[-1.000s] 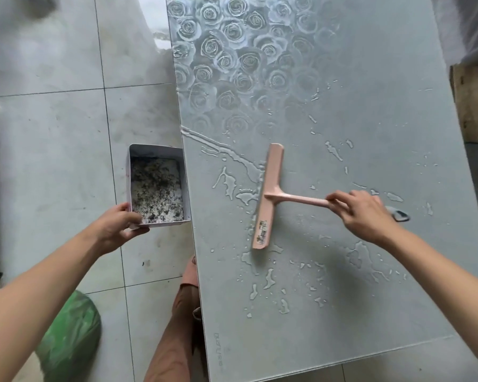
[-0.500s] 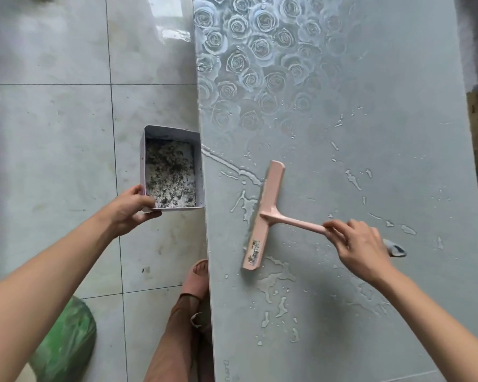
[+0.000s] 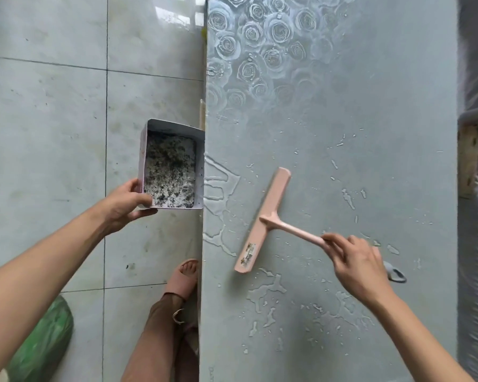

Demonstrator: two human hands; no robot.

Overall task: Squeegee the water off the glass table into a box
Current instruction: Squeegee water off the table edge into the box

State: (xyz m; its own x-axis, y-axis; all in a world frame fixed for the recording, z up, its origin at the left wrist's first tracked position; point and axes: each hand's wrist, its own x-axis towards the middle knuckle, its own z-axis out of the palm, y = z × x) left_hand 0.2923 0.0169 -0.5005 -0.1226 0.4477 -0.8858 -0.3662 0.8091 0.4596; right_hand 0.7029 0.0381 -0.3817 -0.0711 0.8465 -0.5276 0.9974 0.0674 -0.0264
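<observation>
- The pink squeegee [image 3: 262, 219] lies with its blade on the glass surface [image 3: 384, 92]. The blade is slanted, its far end leaning right and its near end leaning left, and it carries a small label [image 3: 249, 252] near the lower end.
- Its handle runs back to the right into the right grip [image 3: 362, 268], whose fingers are curled round the handle's rear part. A grey loop [image 3: 396, 272] shows past the hand at the handle's end.
- Water [image 3: 218, 188] sits in thin pools between the blade and the surface's left edge. Scattered drops and streaks lie to the right of the blade and nearer the person.
- The white box [image 3: 142, 161] is held off the surface, its right wall right at the left edge beside the pooled water. Inside is a speckled dark and pale mess.
- The left grip [image 3: 124, 208] grasps the box at its near left corner, thumb over the rim.
- A pattern of roses [image 3: 260, 37] covers the far left part of the surface.
- Below are a grey tiled floor [image 3: 44, 119], a foot in a pink sandal [image 3: 184, 277] and a green bag [image 3: 44, 340].
</observation>
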